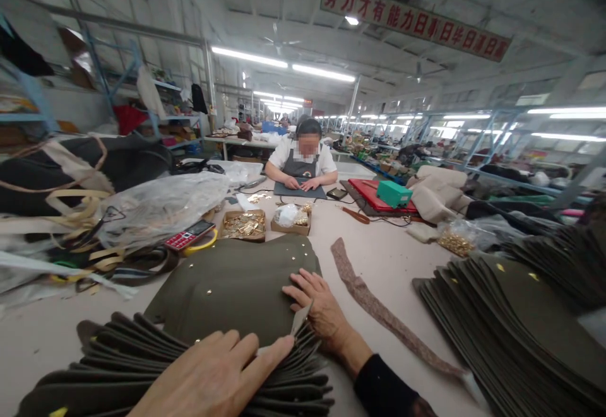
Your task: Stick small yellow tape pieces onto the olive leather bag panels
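A dark olive sheet panel [237,284] with small gold-coloured metal studs lies flat in front of me. My right hand [317,306] rests on its right edge, fingers spread. Nearer to me, my left hand [213,373] lies over a fanned stack of similar panels [118,360]. Its thumb and fingers close on a thin, pale flat piece [301,320], whose tip points toward my right wrist. What that piece is, I cannot make out, and my left palm's underside is hidden.
More olive panels [511,335] are stacked at right, beside a brown fuzzy strip [379,306]. Boxes of gold metal parts [243,224] stand beyond the panel, with a red-keyed phone [189,234] and clear plastic [161,205] at left. A co-worker [305,158] sits opposite, hands on a dark sheet.
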Demonstrator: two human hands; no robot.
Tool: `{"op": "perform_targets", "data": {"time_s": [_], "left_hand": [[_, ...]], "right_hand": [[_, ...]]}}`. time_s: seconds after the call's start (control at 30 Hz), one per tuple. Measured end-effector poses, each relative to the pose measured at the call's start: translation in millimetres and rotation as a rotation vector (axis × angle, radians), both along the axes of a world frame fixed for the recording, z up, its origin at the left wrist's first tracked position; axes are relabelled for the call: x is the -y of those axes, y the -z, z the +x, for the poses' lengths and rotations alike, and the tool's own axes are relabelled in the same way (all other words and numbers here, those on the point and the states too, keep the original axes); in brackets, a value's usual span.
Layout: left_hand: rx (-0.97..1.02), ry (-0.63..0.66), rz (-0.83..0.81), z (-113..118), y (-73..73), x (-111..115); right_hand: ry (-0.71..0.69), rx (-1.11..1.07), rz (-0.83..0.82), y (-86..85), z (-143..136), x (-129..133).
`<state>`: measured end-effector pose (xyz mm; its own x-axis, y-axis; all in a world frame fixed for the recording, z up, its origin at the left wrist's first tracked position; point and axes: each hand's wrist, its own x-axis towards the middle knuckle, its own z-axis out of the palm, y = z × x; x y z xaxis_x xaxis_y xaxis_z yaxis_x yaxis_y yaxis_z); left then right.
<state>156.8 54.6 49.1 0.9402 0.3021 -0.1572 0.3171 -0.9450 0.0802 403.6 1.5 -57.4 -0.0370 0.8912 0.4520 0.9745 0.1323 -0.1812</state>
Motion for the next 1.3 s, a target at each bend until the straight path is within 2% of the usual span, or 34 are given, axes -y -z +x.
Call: {"op": "perform_targets", "data": {"time_s": [0.17, 0.27, 0.33, 0.47, 0.6, 0.77, 0.93, 1.07, 1.2, 1.3], "left_hand": [[-0.049, -0.036, -0.104, 12, -35.4, -4], [-0.035, -0.074, -0.134, 21, -42.6, -21], [-0.01, -0.072, -0.123, 28, -38.9, -37], [-0.003, -0.11, -0.117, 39, -21.3, -65], [-0.066, -0.15, -0.116, 45, -4.3, -73], [-0.13, -0.143, -0.138, 43, 6.2, -59], [-0.077, -0.164, -0.13, 28, 13.4, -37], [-0.016, -0.139, -0.117, 14, 25.1, -20], [0.051, -0.138, -0.086, 5, 37.4, -7], [0.115, -0.127, -0.055, -1, 43.6, 2]], "right_hand": [[0.084, -0.019, -0.052, 4.5, 8, -5], [0.096, -0.087, -0.06, 4.3, 11, -1], [0.063, -0.178, -0.034, 7.3, 15, 0], [0.053, -0.48, 0.092, 17.2, 25, -2], [0.085, -0.691, 0.162, 19.9, 29, -3], [0.16, -0.773, 0.17, 14.0, 26, 1], [0.183, -0.803, 0.164, 10.7, 23, 3], [0.2, -0.83, 0.167, 5.0, 23, 8], [0.254, -0.764, 0.224, -20.8, 6, 20], [0.15, -0.528, 0.276, -48.8, -34, 32]]}}
